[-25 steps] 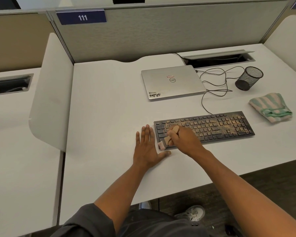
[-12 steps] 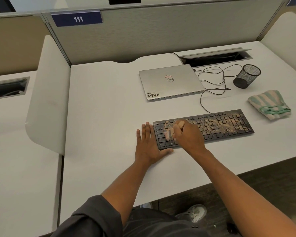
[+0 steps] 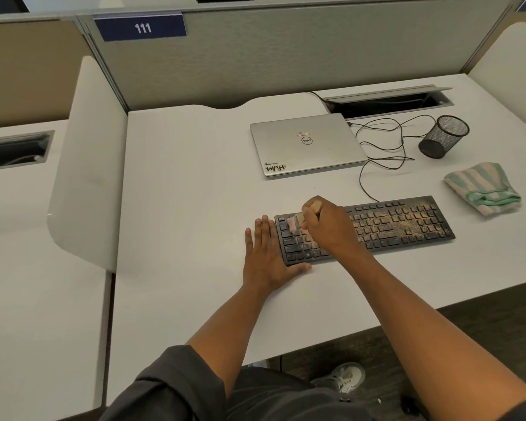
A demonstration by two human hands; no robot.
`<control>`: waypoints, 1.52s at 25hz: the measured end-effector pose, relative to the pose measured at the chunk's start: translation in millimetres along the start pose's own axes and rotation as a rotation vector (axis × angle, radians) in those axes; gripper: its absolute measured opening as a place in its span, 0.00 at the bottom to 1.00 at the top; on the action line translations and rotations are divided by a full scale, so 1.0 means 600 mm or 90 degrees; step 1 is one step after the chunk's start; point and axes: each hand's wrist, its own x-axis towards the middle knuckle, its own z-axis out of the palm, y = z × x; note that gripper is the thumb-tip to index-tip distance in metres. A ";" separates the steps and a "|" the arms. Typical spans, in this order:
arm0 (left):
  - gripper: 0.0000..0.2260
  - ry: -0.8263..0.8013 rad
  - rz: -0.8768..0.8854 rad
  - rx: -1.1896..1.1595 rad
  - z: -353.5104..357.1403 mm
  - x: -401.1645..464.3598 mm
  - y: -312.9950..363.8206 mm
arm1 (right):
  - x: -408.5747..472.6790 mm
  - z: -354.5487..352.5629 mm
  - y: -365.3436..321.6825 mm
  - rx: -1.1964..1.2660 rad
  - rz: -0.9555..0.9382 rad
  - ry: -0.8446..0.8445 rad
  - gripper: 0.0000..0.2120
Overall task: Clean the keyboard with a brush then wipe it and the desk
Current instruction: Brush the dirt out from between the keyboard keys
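A black keyboard [image 3: 401, 223] strewn with brownish dust lies on the white desk [image 3: 189, 208]. My right hand [image 3: 328, 226] grips a small wooden-handled brush [image 3: 295, 221], its pale bristles on the keys at the keyboard's upper left. My left hand [image 3: 264, 256] lies flat on the desk against the keyboard's left end, fingers straight, thumb along its front edge. A striped green and cream cloth [image 3: 483, 188] sits folded to the right of the keyboard.
A shut silver laptop [image 3: 307, 144] lies behind the keyboard, with loose black cable [image 3: 380, 150] trailing to its right. A black mesh pen cup [image 3: 444, 136] stands at the back right. An open cable hatch [image 3: 386, 101] is at the rear; white dividers flank the desk.
My right hand has swept the brush from the keyboard's lower left corner up to its upper left keys. My left hand has stayed flat at the keyboard's end.
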 end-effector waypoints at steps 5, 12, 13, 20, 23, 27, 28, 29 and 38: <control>0.63 -0.005 0.000 0.001 -0.001 0.000 0.000 | 0.036 -0.013 -0.008 -0.086 0.009 -0.053 0.10; 0.62 0.006 -0.002 0.000 0.003 0.000 0.000 | 0.039 0.001 -0.009 -0.088 -0.008 -0.106 0.13; 0.62 0.005 -0.002 -0.002 0.004 0.001 -0.001 | 0.040 0.000 -0.009 -0.112 -0.006 -0.113 0.14; 0.62 0.007 -0.002 0.001 0.002 0.000 0.000 | 0.039 -0.001 -0.009 -0.085 -0.019 -0.106 0.15; 0.62 0.004 -0.002 0.002 0.003 0.001 0.000 | 0.043 -0.008 -0.010 -0.114 -0.010 -0.115 0.16; 0.62 0.009 -0.001 -0.002 0.003 0.000 -0.001 | 0.040 -0.010 -0.013 -0.078 -0.029 -0.100 0.13; 0.61 0.008 0.000 -0.002 0.003 0.000 -0.001 | 0.039 -0.009 -0.013 -0.087 -0.027 -0.113 0.13; 0.62 0.007 0.000 0.000 0.003 0.000 -0.001 | 0.039 -0.009 -0.013 -0.105 -0.017 -0.127 0.13; 0.63 0.006 -0.005 -0.006 0.002 -0.001 -0.001 | 0.037 -0.004 -0.016 -0.137 -0.020 -0.124 0.15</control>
